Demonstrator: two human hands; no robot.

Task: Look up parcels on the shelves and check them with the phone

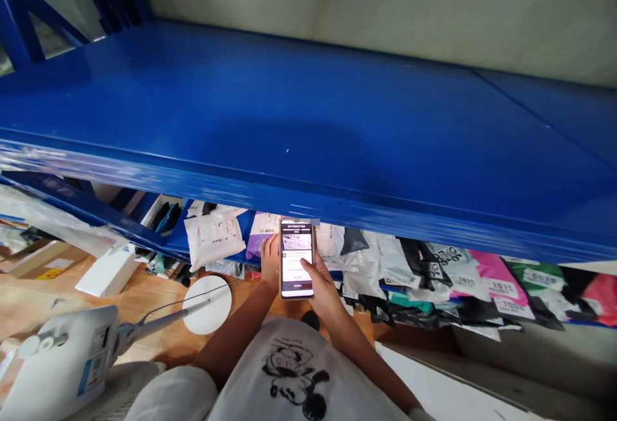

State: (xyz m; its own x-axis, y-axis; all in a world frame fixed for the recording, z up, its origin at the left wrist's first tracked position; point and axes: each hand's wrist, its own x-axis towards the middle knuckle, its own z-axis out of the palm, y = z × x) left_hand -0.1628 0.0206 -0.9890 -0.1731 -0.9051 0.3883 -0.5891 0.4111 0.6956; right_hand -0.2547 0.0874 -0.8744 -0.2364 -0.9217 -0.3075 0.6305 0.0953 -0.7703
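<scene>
A smartphone (297,276) with a lit screen is held upright in my right hand (322,279). The thumb of that hand lies over the screen; its other fingers are behind the phone. On the phone's left side, my left hand (270,260) lies against the lower right part of a purple parcel (255,246) with a white label. The left fingers stretch out over the parcel, and the phone hides part of that hand. A white plastic parcel (214,239) with a printed label sits to the left, at the lower shelf's edge.
A blue metal shelf (289,106) spans the view above my hands. Bagged parcels (463,273) in several colours line the lower shelf to the right. At lower left stand a white device on a pole (72,357), a round white base (207,305) and a white box (106,272).
</scene>
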